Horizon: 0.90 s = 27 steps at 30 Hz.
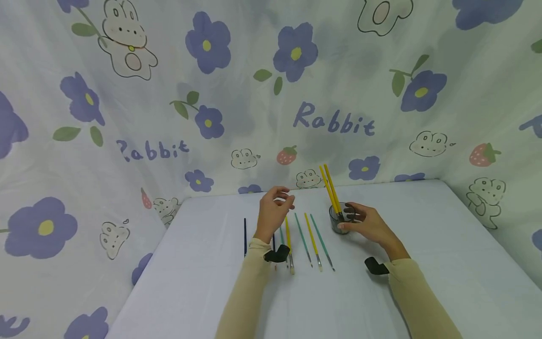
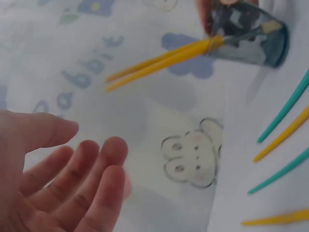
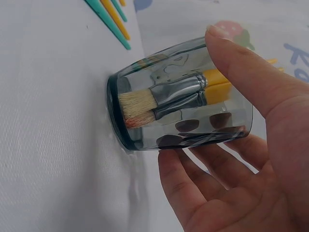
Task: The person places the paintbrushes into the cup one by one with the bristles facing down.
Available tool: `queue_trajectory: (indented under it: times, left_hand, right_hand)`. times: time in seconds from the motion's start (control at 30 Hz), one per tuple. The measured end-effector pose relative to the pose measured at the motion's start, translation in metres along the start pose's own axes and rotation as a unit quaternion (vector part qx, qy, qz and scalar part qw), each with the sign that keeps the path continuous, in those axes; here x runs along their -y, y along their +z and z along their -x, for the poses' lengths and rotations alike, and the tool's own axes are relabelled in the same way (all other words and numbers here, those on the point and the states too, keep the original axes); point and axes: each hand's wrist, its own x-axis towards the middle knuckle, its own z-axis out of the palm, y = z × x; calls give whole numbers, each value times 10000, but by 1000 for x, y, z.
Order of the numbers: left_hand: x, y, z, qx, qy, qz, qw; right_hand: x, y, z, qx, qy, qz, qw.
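Observation:
My right hand [image 1: 371, 225] grips a clear glass tumbler [image 3: 181, 113], thumb on one side and fingers around the other. Two yellow-handled paintbrushes [image 1: 332, 189] lean in it, bristles down; in the right wrist view their pale bristles [image 3: 137, 101] reach the thick glass bottom, one tipped reddish. The glass stands on the white-covered table. My left hand [image 1: 273, 212] is raised above the table, holding nothing, its fingers [image 2: 108, 195] loosely bent and apart from the thumb. Below it and to its right lie more paintbrushes, among them a yellow one [image 1: 312, 234] and a teal one [image 1: 322, 241].
A dark blue brush [image 1: 245, 235] lies at the left end of the row, and another one [image 1: 274, 242] is partly hidden by my left arm. Behind the table [image 1: 190, 292] hangs a curtain [image 1: 250, 113] printed with flowers and rabbits, with more of it along the left side.

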Motion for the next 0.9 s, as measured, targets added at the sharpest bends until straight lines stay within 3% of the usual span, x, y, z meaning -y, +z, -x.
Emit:
queue_trajectory:
  times: [0.3,0.6,0.9]
  left_hand:
    - [16,-50,12,-697,-272,-158,9971]
    - [32,-78,15,-1081,-578,-400,9916]
    - [47,-101,17,-1113,-1138,-957,9826]
  right_hand:
    - [-1,2,-1,1,18,-40,10000]
    - [0,2,1,36,47,-3,10000]
    - [5,0,1,16,127,-46,9999]
